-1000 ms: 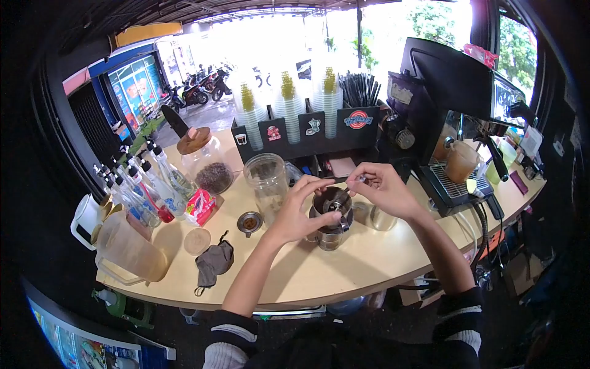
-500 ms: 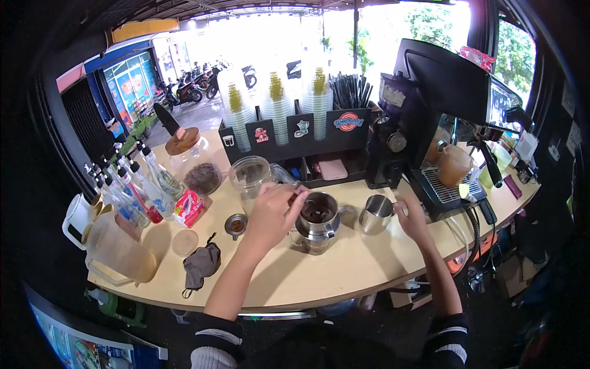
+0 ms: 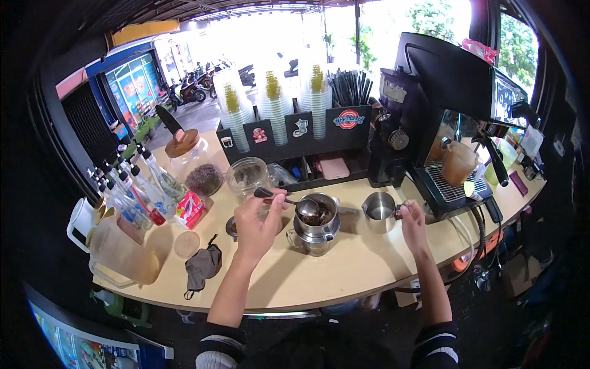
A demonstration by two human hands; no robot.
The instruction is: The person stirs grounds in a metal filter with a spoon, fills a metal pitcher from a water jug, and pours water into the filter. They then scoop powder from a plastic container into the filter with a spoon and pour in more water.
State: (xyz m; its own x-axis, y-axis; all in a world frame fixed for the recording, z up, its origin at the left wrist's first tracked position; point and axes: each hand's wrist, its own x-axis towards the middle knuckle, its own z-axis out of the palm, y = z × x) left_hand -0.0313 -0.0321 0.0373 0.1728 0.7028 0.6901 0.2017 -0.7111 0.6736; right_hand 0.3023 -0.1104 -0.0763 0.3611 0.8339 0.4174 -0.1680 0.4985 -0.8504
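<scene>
My left hand (image 3: 257, 222) is closed on the dark handle of a metal spoon (image 3: 306, 208). The spoon's bowl is at the mouth of a metal coffee dripper (image 3: 326, 231), which has dark liquid inside. Beneath the dripper is a glass mug (image 3: 316, 248) with its handle to the left. To the right, my right hand (image 3: 414, 226) grips the handle of a small steel pitcher (image 3: 380, 213), which looks upright by the counter surface. A small round metal piece (image 3: 231, 227) lies partly hidden behind my left hand. Just behind that hand stands an open clear jar (image 3: 247, 174).
Syrup bottles (image 3: 138, 197) and a plastic jug (image 3: 123, 249) crowd the left side. A dark cloth mask (image 3: 204, 269) lies near the front edge. Behind stands a black organizer (image 3: 289, 147) with cups and straws. An espresso machine (image 3: 452, 178) occupies the right.
My left hand has lowered and shifted left, and the spoon's bowl now shows at the dripper's mouth. The pitcher stands a little more upright, with my right hand still on its handle.
</scene>
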